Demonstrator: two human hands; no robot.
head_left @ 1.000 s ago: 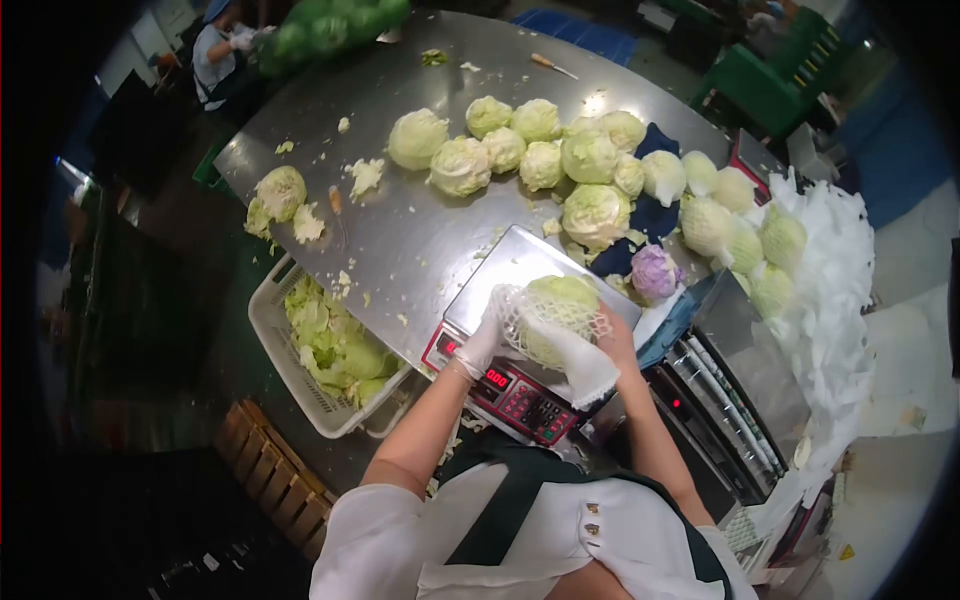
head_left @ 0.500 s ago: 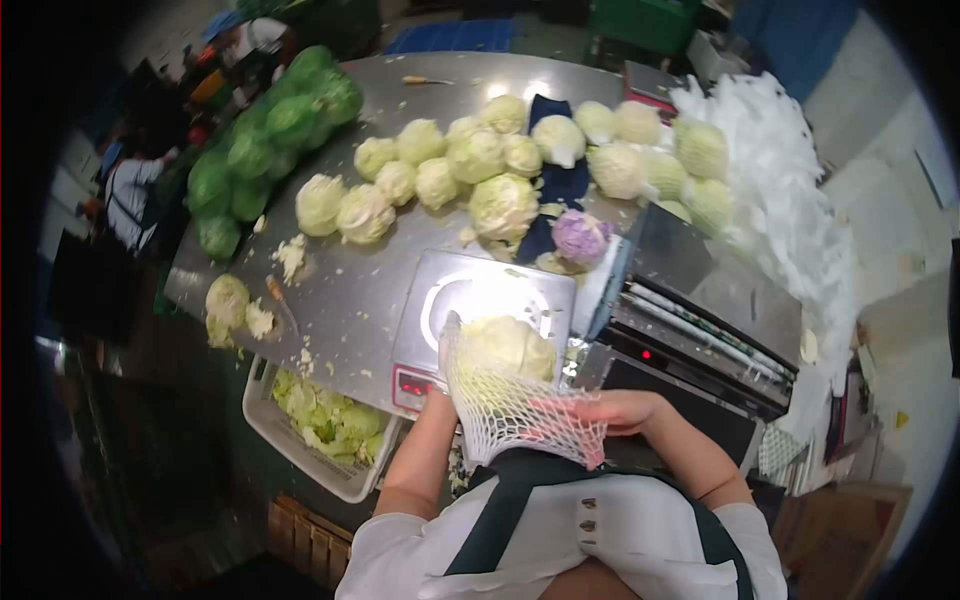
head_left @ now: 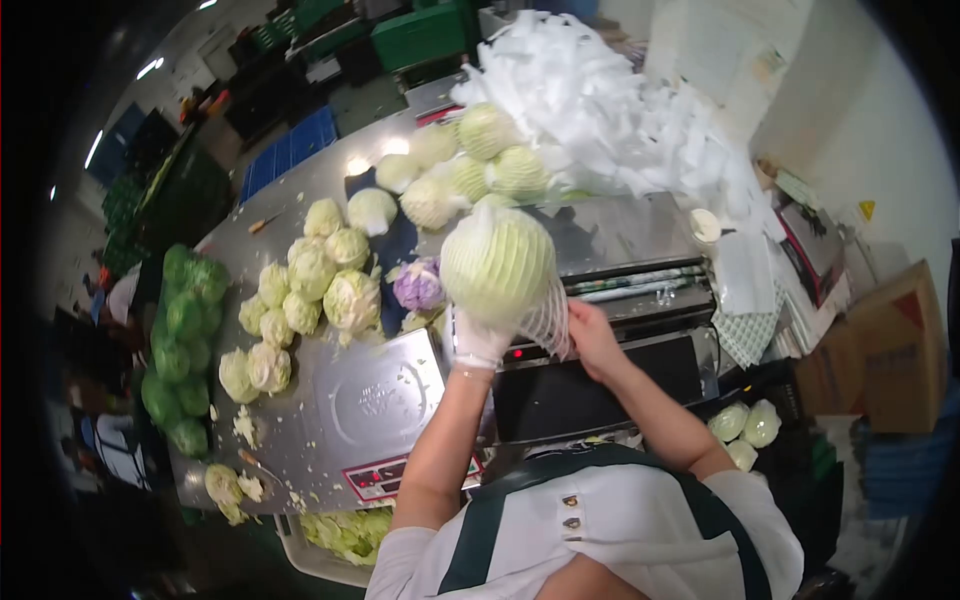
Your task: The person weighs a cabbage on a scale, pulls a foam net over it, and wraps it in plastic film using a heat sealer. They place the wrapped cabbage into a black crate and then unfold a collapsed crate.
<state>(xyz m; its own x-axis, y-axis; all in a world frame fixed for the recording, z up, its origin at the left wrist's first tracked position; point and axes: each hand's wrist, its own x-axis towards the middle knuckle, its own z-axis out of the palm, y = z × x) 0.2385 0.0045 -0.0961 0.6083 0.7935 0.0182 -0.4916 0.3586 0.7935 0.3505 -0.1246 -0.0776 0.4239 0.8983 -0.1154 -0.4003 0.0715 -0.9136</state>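
A cabbage in a white foam net is raised above the wrapping machine, to the right of the scale. My left hand, in a white glove, supports it from below; its fingers are mostly hidden behind the cabbage. The loose end of the foam net hangs at the cabbage's lower right. My right hand pinches that end with closed fingers. Behind the raised cabbage lie several netted cabbages. A purple cabbage sits just left of it.
The scale holds leaf scraps. Bare cabbages and green-netted ones cover the left side. A knife lies near trimmings. White foam nets are heaped behind. The wrapping machine stands in front of me; a leaf crate is below.
The netted cabbage has gone from above the scale to the right, over the wrapping machine. The net now covers it, with its end gathered by my right hand. My view has turned right.
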